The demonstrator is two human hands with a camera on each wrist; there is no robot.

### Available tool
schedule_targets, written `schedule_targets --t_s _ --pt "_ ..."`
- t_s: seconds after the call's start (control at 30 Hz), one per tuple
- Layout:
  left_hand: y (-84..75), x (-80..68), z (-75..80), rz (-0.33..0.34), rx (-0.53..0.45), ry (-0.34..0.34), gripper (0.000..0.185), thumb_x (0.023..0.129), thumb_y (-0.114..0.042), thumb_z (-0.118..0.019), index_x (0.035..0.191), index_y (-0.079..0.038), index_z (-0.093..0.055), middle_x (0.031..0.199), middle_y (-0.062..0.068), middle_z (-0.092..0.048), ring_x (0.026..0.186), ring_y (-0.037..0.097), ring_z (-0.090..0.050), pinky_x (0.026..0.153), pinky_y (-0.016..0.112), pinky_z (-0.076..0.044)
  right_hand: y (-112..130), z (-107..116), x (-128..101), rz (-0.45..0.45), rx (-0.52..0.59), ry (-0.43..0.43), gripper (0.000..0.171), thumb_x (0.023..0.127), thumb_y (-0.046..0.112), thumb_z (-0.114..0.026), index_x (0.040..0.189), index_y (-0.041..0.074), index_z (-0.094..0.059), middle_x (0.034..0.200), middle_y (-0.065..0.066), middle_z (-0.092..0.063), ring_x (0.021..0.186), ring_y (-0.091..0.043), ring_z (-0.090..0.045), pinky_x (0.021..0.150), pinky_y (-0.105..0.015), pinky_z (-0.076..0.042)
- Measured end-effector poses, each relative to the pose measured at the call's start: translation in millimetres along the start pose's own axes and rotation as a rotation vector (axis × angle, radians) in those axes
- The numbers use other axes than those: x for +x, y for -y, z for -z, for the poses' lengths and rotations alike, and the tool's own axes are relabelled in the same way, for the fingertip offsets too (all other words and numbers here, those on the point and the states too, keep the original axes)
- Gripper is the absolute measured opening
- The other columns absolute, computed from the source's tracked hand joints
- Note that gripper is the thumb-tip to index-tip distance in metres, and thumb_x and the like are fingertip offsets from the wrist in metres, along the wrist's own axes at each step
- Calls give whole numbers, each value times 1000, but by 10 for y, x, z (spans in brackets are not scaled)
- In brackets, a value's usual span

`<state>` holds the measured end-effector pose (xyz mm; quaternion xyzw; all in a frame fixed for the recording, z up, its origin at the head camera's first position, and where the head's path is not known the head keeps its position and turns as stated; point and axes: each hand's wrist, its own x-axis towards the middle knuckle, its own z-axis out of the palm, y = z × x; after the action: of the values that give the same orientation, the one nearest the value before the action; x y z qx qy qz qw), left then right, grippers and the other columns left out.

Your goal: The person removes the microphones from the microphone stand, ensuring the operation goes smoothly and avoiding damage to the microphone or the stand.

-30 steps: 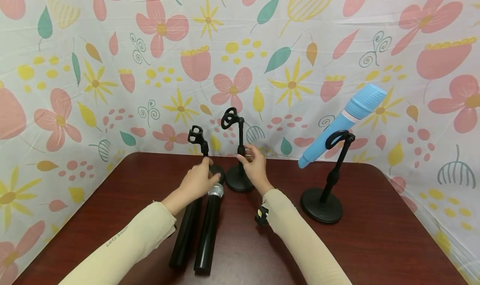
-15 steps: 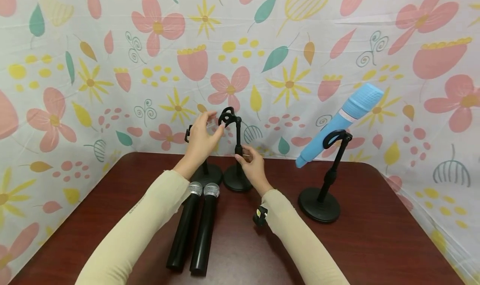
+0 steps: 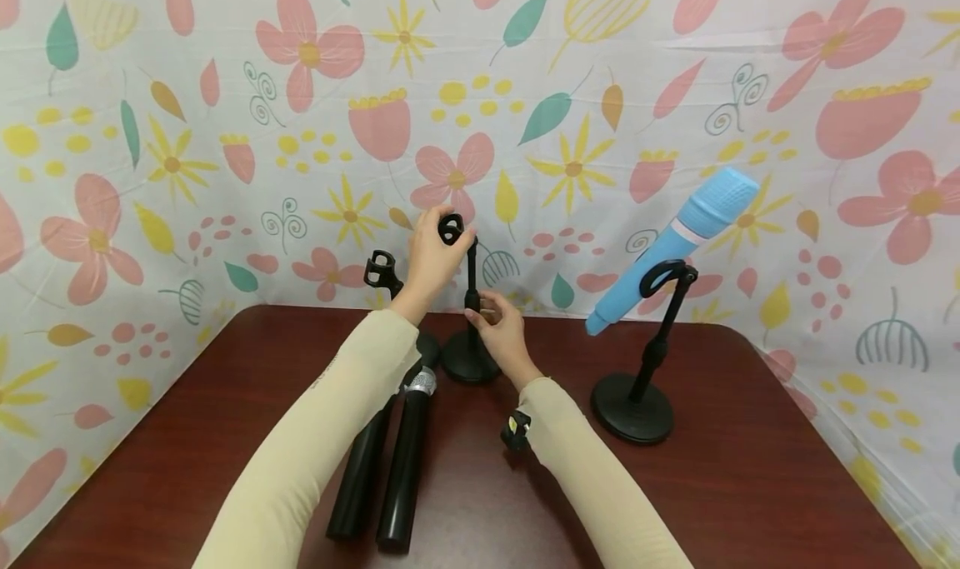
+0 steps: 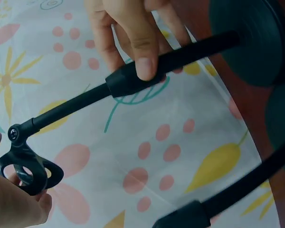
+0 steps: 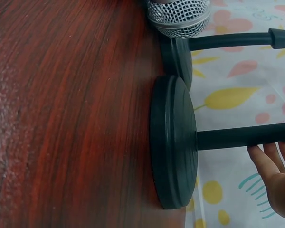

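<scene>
- The dark red wooden surface (image 3: pixel 750 486) fills the lower frame and carries three stands and two loose microphones.
- The middle black metal microphone stand (image 3: pixel 470 302), at centre frame, has a round flat base, thin upright pole and an empty clip on top.
- The left hand (image 3: pixel 431 261) pinches that clip; the right hand (image 3: pixel 501 336) has its grip closed round the pole's collar.
- Two black handheld microphones with silver mesh heads (image 3: pixel 405 461) lie side by side at lower centre.
- One light blue microphone (image 3: pixel 678 244) sits tilted in the right stand.

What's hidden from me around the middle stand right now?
- Left hand grip on the middle stand's clip: head view, fingers cover it; left wrist view cuts the hand off.
- Left black microphone head: head view, left sleeve covers it.
- Right hand: right wrist view, edge crops it.
</scene>
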<state>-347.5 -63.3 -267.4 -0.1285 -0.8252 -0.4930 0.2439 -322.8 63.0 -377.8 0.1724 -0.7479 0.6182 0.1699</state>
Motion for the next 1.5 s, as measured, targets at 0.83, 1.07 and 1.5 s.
schedule_targets --t_s 0.83,1.07,1.5 --pt "14 104 122 155 -76 189 57 91 -29 -68 140 -10 -46 138 9 -50 70 23 -65 69 38 -55 -416 -48 142 -27 19 -37 35 88 11 -70 122 7 -64 107 -13 -66 98 -28 -67 85 -41 -53" --pt "-21 125 148 203 -55 217 58 90 -29 -69 140 -11 -46 140 9 -48 69 23 -65 66 37 -53 -416 -56 134 -14 3 -32 36 89 12 -69 123 5 -63 109 -14 -66 100 -30 -66 86 -41 -53" --pt "19 122 146 212 -79 221 51 90 -27 -68 135 -11 -50 134 11 -49 98 28 -60 79 41 -51 -413 -64 138 -34 13 -30 37 88 5 -69 124 -1 -61 108 -21 -65 102 -35 -65 88 -45 -52"
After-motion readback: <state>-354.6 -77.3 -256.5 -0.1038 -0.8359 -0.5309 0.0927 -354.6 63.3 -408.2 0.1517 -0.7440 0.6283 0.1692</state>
